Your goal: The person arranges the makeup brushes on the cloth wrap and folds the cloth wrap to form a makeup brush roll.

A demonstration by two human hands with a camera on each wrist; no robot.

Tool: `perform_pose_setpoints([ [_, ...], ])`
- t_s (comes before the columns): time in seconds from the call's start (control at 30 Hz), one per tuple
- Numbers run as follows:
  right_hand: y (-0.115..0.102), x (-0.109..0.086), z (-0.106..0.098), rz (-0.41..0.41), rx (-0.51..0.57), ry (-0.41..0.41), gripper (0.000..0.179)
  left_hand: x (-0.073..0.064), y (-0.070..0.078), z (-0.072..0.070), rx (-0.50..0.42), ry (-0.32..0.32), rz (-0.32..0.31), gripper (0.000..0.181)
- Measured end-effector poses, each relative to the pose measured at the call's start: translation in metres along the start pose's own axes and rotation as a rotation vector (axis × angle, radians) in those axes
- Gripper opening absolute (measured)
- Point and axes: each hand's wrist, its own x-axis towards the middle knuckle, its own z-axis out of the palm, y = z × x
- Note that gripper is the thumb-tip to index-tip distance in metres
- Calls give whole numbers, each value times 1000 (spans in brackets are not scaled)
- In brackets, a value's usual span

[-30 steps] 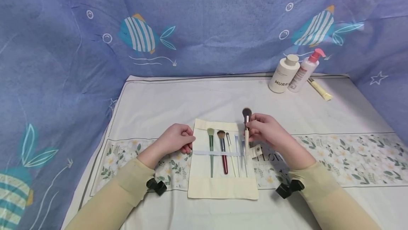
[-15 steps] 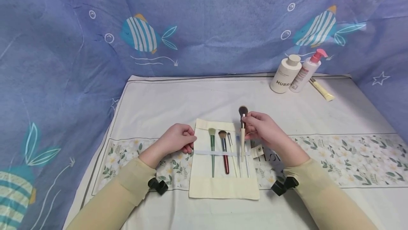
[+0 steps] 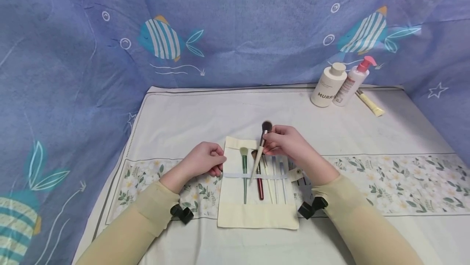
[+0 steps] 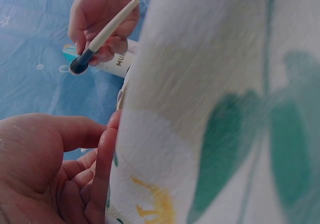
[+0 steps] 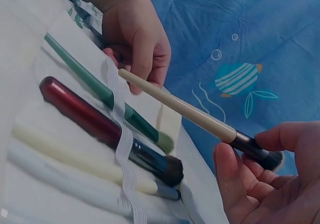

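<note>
My right hand (image 3: 288,144) pinches a makeup brush (image 3: 258,156) near its dark metal collar, with thumb and fingertips. Its dark bristles point away and its cream handle slants toward me, over the brush roll (image 3: 257,217). In the roll, a green brush (image 3: 244,183), a red-handled brush (image 3: 260,189) and several thin pale brushes (image 5: 70,159) lie under a white elastic band (image 5: 121,129). The held brush's tail overlaps the space between the green and red brushes in the head view. My left hand (image 3: 205,159) pinches the roll's left edge between thumb and fingers.
At the back right stand a white bottle (image 3: 328,86) and a pump bottle (image 3: 350,85) with a pink top. A yellow tube (image 3: 370,103) lies beside them. A snap tab (image 3: 295,174) sticks out from the roll's right side. Blue fish-print cloth (image 3: 235,28) hangs behind the table.
My right hand has carried the brush leftward across the roll, from its right side to above the red brush, and the handle has tilted. My left hand stays at the roll's edge.
</note>
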Motion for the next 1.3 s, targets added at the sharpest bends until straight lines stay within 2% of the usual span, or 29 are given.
perform_pose_setpoints([
  [0.47, -4, 17, 13, 16, -18, -1, 21, -1, 6, -2, 4, 3, 3, 12],
  [0.9, -2, 28, 22, -9, 35, 39, 16, -1, 4, -2, -4, -8, 6, 11],
  [1.07, 0, 30, 27, -1, 4, 17, 18, -2, 6, -1, -6, -8, 5, 12],
  [1.3, 0, 32, 37, 40, -110, -25, 15, -2, 6, 0, -5, 1, -1, 12],
])
